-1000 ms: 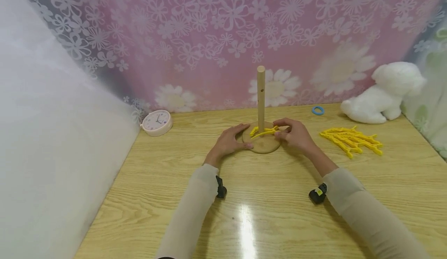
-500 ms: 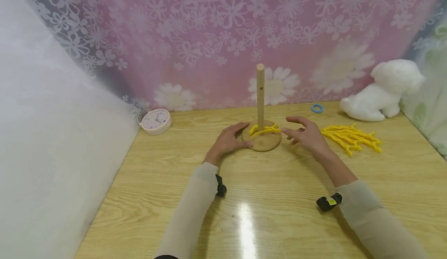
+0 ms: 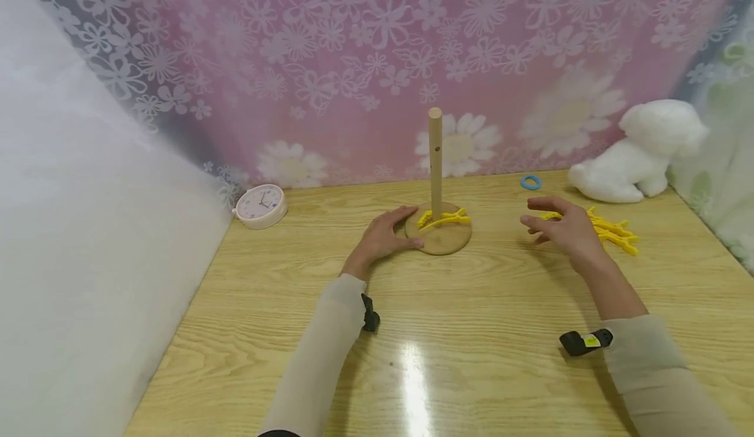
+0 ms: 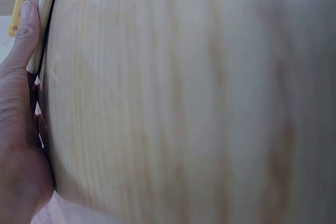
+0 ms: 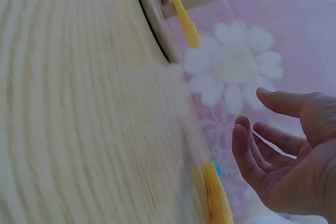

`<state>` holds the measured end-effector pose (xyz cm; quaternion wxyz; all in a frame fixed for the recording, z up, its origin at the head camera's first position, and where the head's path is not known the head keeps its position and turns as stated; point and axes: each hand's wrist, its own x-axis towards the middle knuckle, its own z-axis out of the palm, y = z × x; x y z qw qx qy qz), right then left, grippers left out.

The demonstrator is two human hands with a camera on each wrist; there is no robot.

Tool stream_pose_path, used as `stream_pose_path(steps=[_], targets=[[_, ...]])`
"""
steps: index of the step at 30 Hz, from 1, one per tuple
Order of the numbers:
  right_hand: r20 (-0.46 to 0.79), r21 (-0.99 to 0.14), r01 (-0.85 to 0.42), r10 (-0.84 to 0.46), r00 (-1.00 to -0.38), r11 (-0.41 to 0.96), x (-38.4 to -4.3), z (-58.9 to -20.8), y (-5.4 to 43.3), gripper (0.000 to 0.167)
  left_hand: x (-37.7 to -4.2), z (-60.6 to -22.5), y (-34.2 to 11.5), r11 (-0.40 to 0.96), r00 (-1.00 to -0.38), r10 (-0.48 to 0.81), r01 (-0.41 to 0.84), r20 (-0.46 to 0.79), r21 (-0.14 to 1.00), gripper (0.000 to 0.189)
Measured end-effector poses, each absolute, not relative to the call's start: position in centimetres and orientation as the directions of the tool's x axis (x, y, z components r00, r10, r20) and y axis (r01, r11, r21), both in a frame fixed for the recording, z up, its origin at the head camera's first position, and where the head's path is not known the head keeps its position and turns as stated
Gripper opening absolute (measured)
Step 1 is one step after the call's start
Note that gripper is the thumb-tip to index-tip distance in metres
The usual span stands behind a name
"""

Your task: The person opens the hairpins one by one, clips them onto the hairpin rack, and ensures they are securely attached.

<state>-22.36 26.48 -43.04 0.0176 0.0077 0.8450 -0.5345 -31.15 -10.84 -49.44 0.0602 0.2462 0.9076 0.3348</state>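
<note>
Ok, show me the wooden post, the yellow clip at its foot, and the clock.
Wooden post (image 3: pixel 436 170): head view, middle of its upright shaft.
Yellow clip (image 5: pixel 181 14): right wrist view, middle of its visible length.
Clock (image 3: pixel 259 203): head view, on its dial.

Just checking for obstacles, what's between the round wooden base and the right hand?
In the head view, only bare tabletop shows between the round wooden base and the right hand.

Two hands (image 3: pixel 383 237) (image 3: pixel 570 233), one stand (image 3: pixel 436 169), one clock (image 3: pixel 261 205), one toy (image 3: pixel 642 152), one ring (image 3: pixel 531 188), clips (image 3: pixel 615 229) (several)
</note>
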Motion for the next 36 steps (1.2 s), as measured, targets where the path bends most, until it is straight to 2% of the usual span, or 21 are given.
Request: stream_pose_path(steps=[6, 14, 18, 25, 32, 36], targets=[[-0.045, -0.903, 0.08, 0.093, -0.995, 0.423, -22.0, -43.3, 29.2, 0.063, -31.1, -49.3, -10.8, 0.648, -0.869, 0.492, 0.409, 0.057, 0.643, 0.09], [-0.093, -0.855, 0.17, 0.177, -0.98, 0.49, -21.5, -43.9, 31.7, 0.054, -31.2, -49.3, -11.0, 0.657, -0.88, 0.473, 0.39, 0.05, 0.645, 0.09], [-0.101, -0.823, 0.183, 0.178, -0.979, 0.538, -20.9, -44.1, 32.9, 0.047, -31.2, -49.4, -10.9, 0.651, -0.874, 0.483, 0.395, 0.048, 0.648, 0.09], [-0.122, -0.825, 0.164, 0.111, -0.986, 0.541, -20.2, -44.6, 34.2, 0.047, -31.2, -49.5, -10.8, 0.655, -0.874, 0.483, 0.398, 0.049, 0.642, 0.091], [-0.055, -0.699, 0.111, 0.102, -0.993, 0.707, -20.4, -44.8, 33.9, 0.036, -31.3, -49.5, -10.8, 0.656, -0.874, 0.485, 0.397, 0.045, 0.642, 0.09], [0.02, -0.666, 0.05, 0.085, -0.996, 0.744, -20.5, -45.1, 33.0, 0.033, -31.3, -49.5, -10.8, 0.665, -0.873, 0.486, 0.399, 0.04, 0.631, 0.09]])
